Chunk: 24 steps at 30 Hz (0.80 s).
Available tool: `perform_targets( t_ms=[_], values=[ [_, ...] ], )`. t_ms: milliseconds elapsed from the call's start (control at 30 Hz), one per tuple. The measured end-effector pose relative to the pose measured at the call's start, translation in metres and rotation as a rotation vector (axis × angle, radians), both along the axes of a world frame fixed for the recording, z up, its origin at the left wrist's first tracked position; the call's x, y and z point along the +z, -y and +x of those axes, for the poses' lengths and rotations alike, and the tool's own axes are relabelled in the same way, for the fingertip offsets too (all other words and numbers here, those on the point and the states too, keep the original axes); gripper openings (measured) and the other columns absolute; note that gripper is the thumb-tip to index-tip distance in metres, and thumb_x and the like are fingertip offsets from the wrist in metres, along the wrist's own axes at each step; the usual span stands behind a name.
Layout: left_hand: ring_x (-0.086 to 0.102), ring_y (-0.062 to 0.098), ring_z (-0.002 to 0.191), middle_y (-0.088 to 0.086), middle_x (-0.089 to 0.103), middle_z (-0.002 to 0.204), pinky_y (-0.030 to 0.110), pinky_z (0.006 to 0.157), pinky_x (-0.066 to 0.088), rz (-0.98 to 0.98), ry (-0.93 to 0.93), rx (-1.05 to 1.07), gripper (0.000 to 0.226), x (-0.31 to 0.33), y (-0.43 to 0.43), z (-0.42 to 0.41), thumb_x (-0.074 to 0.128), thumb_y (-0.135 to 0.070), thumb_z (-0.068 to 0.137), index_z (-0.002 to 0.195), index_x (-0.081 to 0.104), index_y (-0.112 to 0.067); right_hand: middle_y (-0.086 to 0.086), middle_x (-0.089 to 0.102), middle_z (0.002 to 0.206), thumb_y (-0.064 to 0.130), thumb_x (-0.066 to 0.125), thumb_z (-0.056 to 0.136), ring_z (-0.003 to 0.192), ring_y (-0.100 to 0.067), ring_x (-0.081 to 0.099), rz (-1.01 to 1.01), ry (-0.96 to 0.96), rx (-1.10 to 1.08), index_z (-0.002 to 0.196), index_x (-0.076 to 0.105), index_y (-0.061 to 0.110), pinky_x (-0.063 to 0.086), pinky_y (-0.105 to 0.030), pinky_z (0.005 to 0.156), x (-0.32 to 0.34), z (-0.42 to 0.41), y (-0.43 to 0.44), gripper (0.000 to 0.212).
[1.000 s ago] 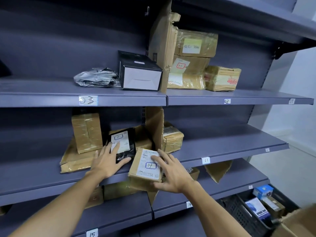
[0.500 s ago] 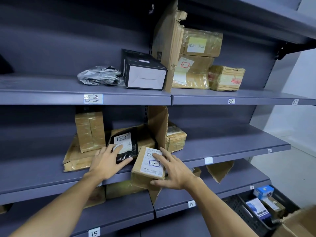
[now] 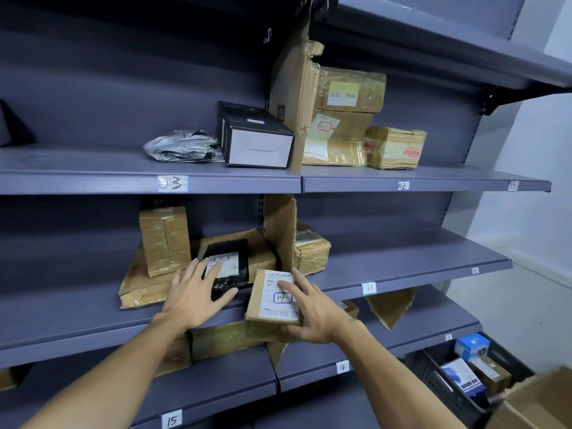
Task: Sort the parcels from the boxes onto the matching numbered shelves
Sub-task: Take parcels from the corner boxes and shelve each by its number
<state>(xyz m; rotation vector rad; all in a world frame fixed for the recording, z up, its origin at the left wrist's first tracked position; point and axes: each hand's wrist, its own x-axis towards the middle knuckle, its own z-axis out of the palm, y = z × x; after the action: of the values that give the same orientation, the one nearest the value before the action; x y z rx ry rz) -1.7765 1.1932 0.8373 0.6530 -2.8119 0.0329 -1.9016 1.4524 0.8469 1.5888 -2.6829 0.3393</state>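
Roughly front-to-back, tilted: parcel (image 3: pixel 270 308) in right hand (image 3: pixel 312 314).

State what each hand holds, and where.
The right hand grips the brown parcel marked 14 at its lower right corner; left hand rests flat on the black parcel, holding nothing.

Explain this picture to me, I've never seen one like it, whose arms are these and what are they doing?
No machine here: a person wears a camera on the head, so you look down their own bare arms. In front stand grey shelves with numbered tags and parcels. The left hand rests flat on a black parcel on the middle shelf. The right hand grips a brown parcel marked 14, in front of that shelf's edge. The tag 14 sits one shelf lower.
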Motion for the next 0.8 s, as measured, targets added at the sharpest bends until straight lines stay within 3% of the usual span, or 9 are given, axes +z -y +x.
perform_targets(
  t_ms=[67,167,267,333,533,633,800],
  values=[
    [0.004,0.022,0.154,0.001,0.014,0.166,0.047,0.122,0.012,-0.018,-0.027,-0.014,0.113,0.000,-0.004,0.004,-0.012,-0.086,0.067,0.159,0.017,-0.028,-0.012,-0.014,0.166,0.046,0.068,0.085,0.150,-0.034,0.020,-0.006,0.026,-0.028,0.158,0.014,0.026,0.029,-0.038,0.119,0.002,0.004,-0.006,0.093],
    [0.002,0.022,0.154,0.003,0.013,0.167,0.048,0.123,0.008,-0.012,-0.053,-0.033,0.105,-0.002,-0.011,0.009,-0.008,-0.080,0.073,0.159,0.017,-0.027,-0.019,-0.015,0.164,0.046,0.070,0.083,0.144,-0.037,0.034,-0.015,0.053,-0.075,0.157,0.017,0.025,0.033,-0.034,0.114,0.006,0.013,-0.015,0.092],
    [-0.001,0.022,0.154,0.004,0.012,0.167,0.047,0.123,0.004,0.011,-0.062,-0.058,0.103,-0.005,-0.017,0.013,-0.007,-0.081,0.074,0.160,0.015,-0.028,-0.017,0.010,0.160,0.046,0.071,0.085,0.134,-0.035,0.044,-0.019,0.047,-0.108,0.154,0.022,0.022,0.035,-0.029,0.108,0.010,0.025,-0.025,0.089],
    [0.000,0.022,0.154,0.005,0.013,0.167,0.048,0.123,0.003,0.018,-0.068,-0.079,0.102,-0.007,-0.023,0.016,-0.007,-0.080,0.075,0.160,0.014,-0.028,-0.014,0.018,0.154,0.050,0.071,0.085,0.133,-0.034,0.042,-0.024,0.035,-0.126,0.155,0.022,0.021,0.033,-0.032,0.110,0.008,0.030,-0.031,0.090],
    [-0.001,0.022,0.154,0.005,0.013,0.166,0.047,0.124,0.000,0.006,-0.028,-0.116,0.109,-0.014,-0.041,0.028,-0.017,-0.084,0.071,0.160,0.009,-0.028,-0.014,0.012,0.158,0.080,0.044,0.076,0.133,-0.037,0.043,-0.015,0.026,-0.187,0.158,0.013,0.030,0.036,-0.043,0.113,-0.003,0.040,-0.044,0.101],
    [-0.002,0.022,0.154,0.004,0.013,0.166,0.049,0.124,-0.003,-0.027,-0.012,-0.123,0.119,-0.014,-0.051,0.036,-0.032,-0.084,0.063,0.160,0.007,-0.028,-0.013,0.009,0.160,0.078,0.047,0.084,0.133,-0.037,0.041,-0.011,0.012,-0.182,0.159,0.009,0.031,0.035,-0.045,0.114,0.001,0.047,-0.055,0.096],
    [-0.002,0.021,0.154,0.004,0.014,0.166,0.049,0.124,-0.004,-0.020,-0.030,-0.106,0.120,-0.006,-0.067,0.041,-0.033,-0.084,0.062,0.160,0.009,-0.028,-0.017,0.008,0.160,0.069,0.051,0.090,0.145,-0.036,0.024,-0.063,-0.021,-0.129,0.160,0.011,0.026,0.022,-0.040,0.120,0.013,0.052,-0.066,0.092]
  ],
)
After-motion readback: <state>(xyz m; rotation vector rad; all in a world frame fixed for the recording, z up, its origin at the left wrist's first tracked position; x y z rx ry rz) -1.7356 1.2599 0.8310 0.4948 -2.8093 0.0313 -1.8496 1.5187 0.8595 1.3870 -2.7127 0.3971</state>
